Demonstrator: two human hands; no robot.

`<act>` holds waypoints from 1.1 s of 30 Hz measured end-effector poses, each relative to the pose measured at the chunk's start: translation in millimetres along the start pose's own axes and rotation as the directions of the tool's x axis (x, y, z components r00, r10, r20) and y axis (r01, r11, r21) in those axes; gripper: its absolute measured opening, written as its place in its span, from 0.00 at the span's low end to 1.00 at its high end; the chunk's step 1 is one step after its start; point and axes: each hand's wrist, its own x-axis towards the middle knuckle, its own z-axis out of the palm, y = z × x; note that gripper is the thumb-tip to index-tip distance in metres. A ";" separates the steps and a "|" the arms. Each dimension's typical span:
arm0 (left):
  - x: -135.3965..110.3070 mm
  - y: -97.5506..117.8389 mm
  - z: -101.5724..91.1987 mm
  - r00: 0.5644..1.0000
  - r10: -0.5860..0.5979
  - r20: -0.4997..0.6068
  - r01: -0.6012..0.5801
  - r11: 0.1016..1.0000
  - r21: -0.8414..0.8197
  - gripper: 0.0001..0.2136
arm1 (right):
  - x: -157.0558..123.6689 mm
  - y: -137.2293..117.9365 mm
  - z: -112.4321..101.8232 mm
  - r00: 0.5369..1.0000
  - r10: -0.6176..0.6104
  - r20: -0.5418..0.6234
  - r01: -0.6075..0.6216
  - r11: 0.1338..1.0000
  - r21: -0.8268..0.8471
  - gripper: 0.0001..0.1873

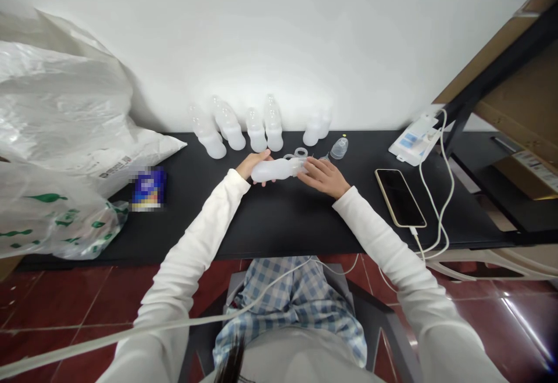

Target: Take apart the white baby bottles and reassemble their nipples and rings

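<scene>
At a black table (279,220), a person's left hand (253,166) cups a smooth, frosted bottle (272,169) laid sideways, its fingers partly hidden beneath; the right hand (325,177) curls over the neck (296,166), obscuring whether it pinches. Just beyond that hand are a clear, domed cap (339,149) and, farther left, a pale ring (300,156).

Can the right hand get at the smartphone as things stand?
Likely yes, once the right hand leaves the white bottle's neck: the smartphone lies uncovered on the table right of that hand. Only the plugged-in white cable might tug.
</scene>
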 end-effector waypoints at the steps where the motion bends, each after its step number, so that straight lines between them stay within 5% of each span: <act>1: -0.3 2.4 0.2 0.998 -0.041 0.050 0.042 0.999 -0.018 0.32 | -0.9 0.0 0.9 1.000 -0.008 0.000 0.008 1.000 0.002 0.18; 5: -1.7 7.3 -5.1 0.956 -0.185 0.229 0.201 0.978 -0.048 0.37 | -9.2 3.8 6.0 0.999 -0.012 -0.044 0.011 1.000 -0.015 0.14; 8: -1.6 4.0 -15.2 0.949 -0.185 0.256 0.216 0.971 -0.098 0.38 | -17.5 16.6 10.3 0.976 0.114 -0.183 -0.124 0.991 -0.047 0.12; 12: 2.3 -3.2 -16.7 0.998 0.054 0.031 -0.044 0.967 -0.250 0.37 | -20.5 36.4 12.1 0.799 0.339 -0.496 -0.390 0.921 0.001 0.07; 15: 6.6 -6.1 -2.0 0.966 0.238 -0.101 -0.256 0.935 -0.246 0.37 | -17.5 41.4 8.7 0.646 0.405 -0.647 -0.480 0.874 0.068 0.19; 21: 19.5 3.4 32.4 0.843 0.484 -0.233 -0.470 0.875 0.119 0.33 | -16.6 38.0 3.4 0.578 0.537 -0.614 -0.558 0.810 0.181 0.21; 28: 72.7 26.1 61.5 0.762 0.513 -0.394 -0.281 0.811 0.514 0.20 | -18.3 40.4 5.3 0.534 0.605 -0.590 -0.648 0.741 0.174 0.19; 33: 107.9 40.8 78.4 0.791 0.362 -0.493 -0.025 0.825 0.565 0.19 | -17.7 42.0 0.5 0.490 0.634 -0.599 -0.680 0.708 0.193 0.17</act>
